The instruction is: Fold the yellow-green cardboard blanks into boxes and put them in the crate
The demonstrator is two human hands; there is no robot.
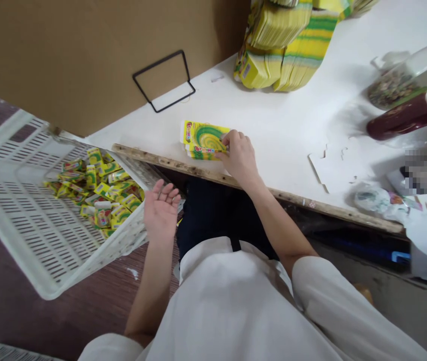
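Observation:
A small pile of flat yellow-and-green crayon boxes (207,138) lies near the front edge of the white table. At the pile's right end, my right hand (240,156) pinches the top box between thumb and fingers. My left hand (162,210) is palm up with its fingers apart and nothing in it, beside the rim of a white plastic crate (28,215). Inside that crate lie many small crayon boxes (102,183) in a loose heap.
Tall stacks of flat boxes (292,50) stand at the back of the table. A large cardboard box (85,55) and a black wire stand (173,103) are at the left. Rightward are a maroon mug (397,120), a clear jar (394,87), paper scraps and a plastic bag (373,198).

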